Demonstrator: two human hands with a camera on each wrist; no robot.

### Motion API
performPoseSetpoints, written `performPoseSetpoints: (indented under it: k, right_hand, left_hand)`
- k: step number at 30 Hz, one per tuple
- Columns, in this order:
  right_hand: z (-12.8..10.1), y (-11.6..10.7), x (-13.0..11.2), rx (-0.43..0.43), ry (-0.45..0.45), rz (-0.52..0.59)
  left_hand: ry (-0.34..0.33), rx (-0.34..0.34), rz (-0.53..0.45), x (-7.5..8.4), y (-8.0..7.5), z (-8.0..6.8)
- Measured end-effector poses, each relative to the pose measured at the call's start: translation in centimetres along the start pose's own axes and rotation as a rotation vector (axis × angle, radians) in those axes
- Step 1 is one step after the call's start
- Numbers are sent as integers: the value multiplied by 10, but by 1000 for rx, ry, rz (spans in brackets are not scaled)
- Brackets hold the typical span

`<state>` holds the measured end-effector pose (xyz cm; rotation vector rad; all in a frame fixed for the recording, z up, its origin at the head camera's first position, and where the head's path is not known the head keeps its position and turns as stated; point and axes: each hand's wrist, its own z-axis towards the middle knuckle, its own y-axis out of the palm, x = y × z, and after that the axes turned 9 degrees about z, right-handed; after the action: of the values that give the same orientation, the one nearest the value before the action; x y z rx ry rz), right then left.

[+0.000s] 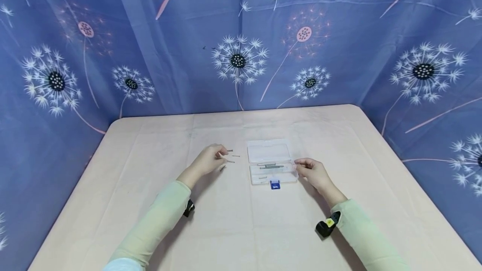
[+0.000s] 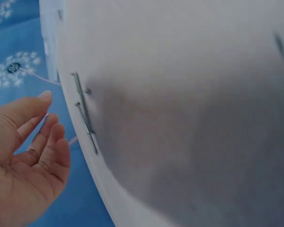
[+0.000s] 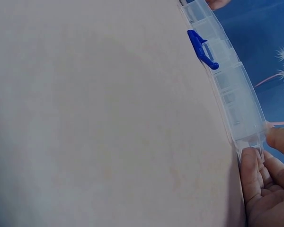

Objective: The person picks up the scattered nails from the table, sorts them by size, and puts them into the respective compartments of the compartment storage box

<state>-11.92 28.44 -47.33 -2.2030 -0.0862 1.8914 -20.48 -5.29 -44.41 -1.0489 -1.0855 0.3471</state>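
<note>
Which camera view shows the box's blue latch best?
The right wrist view: there the blue latch looks largest, its outline plain. The head view shows it small, at the near edge of the clear box; the left wrist view doesn't show it.

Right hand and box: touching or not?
Touching. The right wrist view shows the right hand gripping one end of the box, thumb and fingers against it with no gap.

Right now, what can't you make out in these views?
Metal fasteners: too small in the head and left wrist views to show any threads.
Clear plastic case: in the right wrist view, its hazy wall obscures the contents.
Left hand: mostly cut off by the right wrist view's top edge.
Dark spot: too blurred in the left wrist view to identify.
</note>
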Motion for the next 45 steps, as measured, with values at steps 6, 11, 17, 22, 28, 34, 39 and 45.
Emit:
performPoseSetpoints:
  k: [6,11,17,22,28,34,39,45]
  right_hand:
    - [1,0,0,6,-9,-6]
    - [0,0,-1,-1,-8,-6]
    - [-1,0,0,-12,-7,11]
    - [-2,-1,1,-17,-7,14]
    - [-1,-1,0,-21,-5,16]
    - [-1,-1,-1,-24,-5,19]
    - [-2,-1,-3,-23,-1,13]
    - [-2,-1,-3,-20,-5,5]
  left_hand:
    - [-39,-25,30,-11,-1,3]
    - [-49,-38,46,-19,1,6]
    - [-54,-52,45,-26,3,8]
    - [-24,-55,28,-29,3,8]
    - [17,-82,41,-30,3,7]
    - [31,-119,99,-30,2,6]
    - [30,-108,97,-31,2,6]
    - [-18,-43,27,-30,-1,3]
